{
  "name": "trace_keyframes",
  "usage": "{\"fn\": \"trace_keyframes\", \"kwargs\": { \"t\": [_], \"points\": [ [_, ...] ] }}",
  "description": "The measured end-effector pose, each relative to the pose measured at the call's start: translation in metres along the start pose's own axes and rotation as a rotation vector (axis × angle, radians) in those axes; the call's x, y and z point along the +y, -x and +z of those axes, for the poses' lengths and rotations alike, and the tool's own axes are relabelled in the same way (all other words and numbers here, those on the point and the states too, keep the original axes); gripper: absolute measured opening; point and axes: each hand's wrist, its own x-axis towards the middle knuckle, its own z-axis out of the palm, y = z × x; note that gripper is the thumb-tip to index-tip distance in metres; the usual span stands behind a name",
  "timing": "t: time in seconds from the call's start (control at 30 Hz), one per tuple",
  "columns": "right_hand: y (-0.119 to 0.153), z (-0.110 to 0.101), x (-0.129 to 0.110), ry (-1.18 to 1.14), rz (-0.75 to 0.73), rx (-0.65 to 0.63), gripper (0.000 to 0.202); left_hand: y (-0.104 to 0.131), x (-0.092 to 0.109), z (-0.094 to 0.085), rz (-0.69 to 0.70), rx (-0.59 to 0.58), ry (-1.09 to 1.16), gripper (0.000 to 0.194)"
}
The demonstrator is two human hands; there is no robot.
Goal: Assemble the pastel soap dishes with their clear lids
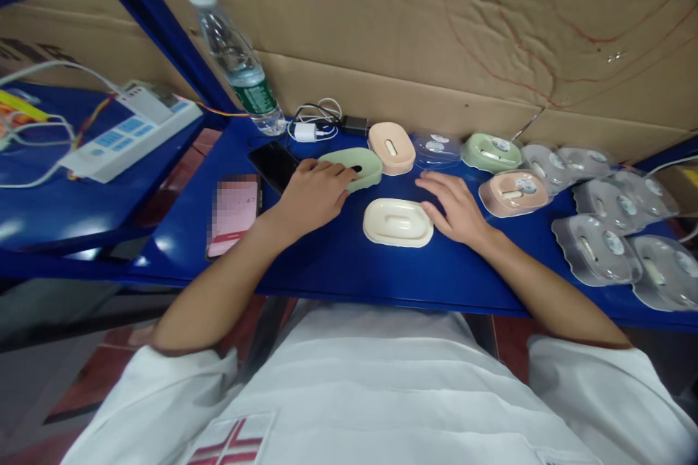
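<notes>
My left hand (319, 192) curls over the left end of a pale green oval plastic case (368, 166), its thumb on the near side. A dark spot shows in the middle of the case, and the hand covers part of it. My right hand (455, 209) is open, fingers stretched out over the blue table. Its thumb lies at the right rim of a cream oval plastic piece (398, 223) with a long shape in its middle. Behind them sits a peach oval case (391, 148) with a slot-shaped centre.
Clear plastic covers (598, 250) line the right side, several over cases. A green case (492, 152) and a peach case (513, 193) lie nearer. Leftward are two phones (234, 214), a water bottle (240, 62), a white charger (305, 132) and a power strip (134, 142). Cardboard backs the blue table (321, 269).
</notes>
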Motion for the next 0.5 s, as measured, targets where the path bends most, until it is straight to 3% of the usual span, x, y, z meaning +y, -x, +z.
{"fn": "trace_keyframes", "kwargs": {
  "t": [0.13,0.2,0.33,0.43,0.5],
  "points": [
    [0.002,-0.001,-0.002,0.053,-0.059,0.066,0.066,0.005,0.015,-0.006,0.130,0.056,0.141,0.033],
    [0.002,-0.002,-0.005,0.060,-0.136,0.078,0.067,0.008,0.023,-0.006,0.216,0.087,0.251,0.032],
    [0.004,-0.004,-0.012,0.049,-0.290,0.058,0.045,0.009,0.036,0.006,0.376,0.130,0.373,0.029],
    [0.003,-0.006,-0.015,0.078,-0.344,-0.020,0.025,0.008,0.041,0.016,0.459,0.077,0.351,0.027],
    [0.001,-0.007,-0.018,0.100,-0.384,-0.057,0.023,0.007,0.042,0.018,0.492,0.038,0.314,0.025]
  ]
}}
